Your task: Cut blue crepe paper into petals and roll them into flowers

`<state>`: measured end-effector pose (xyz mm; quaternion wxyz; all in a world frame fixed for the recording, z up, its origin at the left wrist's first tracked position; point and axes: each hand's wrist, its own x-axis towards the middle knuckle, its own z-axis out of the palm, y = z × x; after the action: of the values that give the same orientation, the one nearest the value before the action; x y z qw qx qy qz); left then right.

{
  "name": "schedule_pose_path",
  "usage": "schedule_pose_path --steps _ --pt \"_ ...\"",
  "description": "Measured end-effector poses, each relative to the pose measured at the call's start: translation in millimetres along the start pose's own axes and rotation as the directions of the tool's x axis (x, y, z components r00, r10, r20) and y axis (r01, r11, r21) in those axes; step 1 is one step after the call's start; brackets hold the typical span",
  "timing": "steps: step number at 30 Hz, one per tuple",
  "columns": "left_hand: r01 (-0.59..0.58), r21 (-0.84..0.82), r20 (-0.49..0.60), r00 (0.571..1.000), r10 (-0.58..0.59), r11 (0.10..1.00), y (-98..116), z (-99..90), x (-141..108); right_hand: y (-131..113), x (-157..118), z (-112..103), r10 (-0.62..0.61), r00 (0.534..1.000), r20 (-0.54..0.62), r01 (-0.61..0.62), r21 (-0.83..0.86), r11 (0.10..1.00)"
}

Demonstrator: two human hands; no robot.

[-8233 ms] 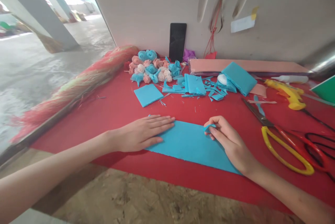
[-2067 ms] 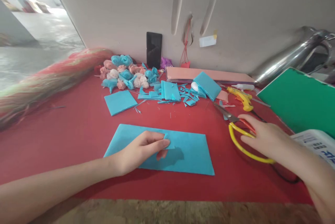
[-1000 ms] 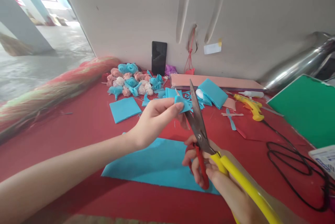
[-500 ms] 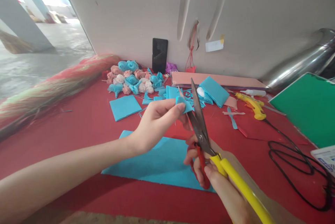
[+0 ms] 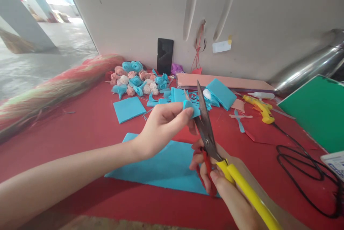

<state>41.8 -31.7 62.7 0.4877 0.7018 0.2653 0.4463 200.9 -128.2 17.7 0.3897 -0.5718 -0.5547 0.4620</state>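
My left hand point(image 5: 163, 126) pinches a small folded piece of blue paper point(image 5: 191, 108) between thumb and fingers. The paper sits at the parted blades of the scissors point(image 5: 208, 133). My right hand point(image 5: 209, 172) is closed around the scissors, which have a red handle loop and a long yellow handle. Under both hands a large blue sheet point(image 5: 161, 165) lies on the red table point(image 5: 80, 194). Behind my left hand are a square blue sheet point(image 5: 129, 109) and a heap of blue scraps point(image 5: 193, 97).
Blue, pink and white paper flowers point(image 5: 137, 81) are heaped at the back left. A phone point(image 5: 165, 56) leans on the wall. Folded blue paper point(image 5: 220, 93), a yellow glue gun point(image 5: 259, 108) with black cable, and a green board point(image 5: 317, 111) are to the right.
The view has shifted slightly. My left hand has moved a little to the right with the blue paper; the scissors remain parted at it.
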Motion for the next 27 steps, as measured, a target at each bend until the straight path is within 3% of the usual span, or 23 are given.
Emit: schedule_pose_path --steps 6,15,21,24,27 --pt "0.001 -0.032 0.016 1.0 -0.001 0.999 -0.9 0.0 0.5 -1.0 2.2 0.5 0.043 0.999 -0.02 -0.044 -0.037 0.998" --pt "0.009 -0.035 0.014 1.0 -0.009 0.999 -1.0 0.6 0.0 -25.4 7.6 4.8 0.021 1.0 -0.003 -0.021 -0.137 0.99" --pt "0.004 -0.037 0.015 1.0 -0.004 0.999 -1.0 1.7 -0.6 -30.0 6.2 5.2 -0.04 0.999 -0.022 0.035 -0.22 0.975" --pt "0.003 -0.036 0.017 1.0 -0.002 0.999 -1.0 1.8 -0.2 -28.9 3.7 4.3 -0.021 1.0 0.0 0.02 -0.207 0.978" --pt "0.007 -0.026 0.016 1.0 -0.007 1.0 -1.1 1.8 -0.1 -29.1 0.4 4.1 -0.084 0.996 -0.009 0.081 -0.198 0.977"
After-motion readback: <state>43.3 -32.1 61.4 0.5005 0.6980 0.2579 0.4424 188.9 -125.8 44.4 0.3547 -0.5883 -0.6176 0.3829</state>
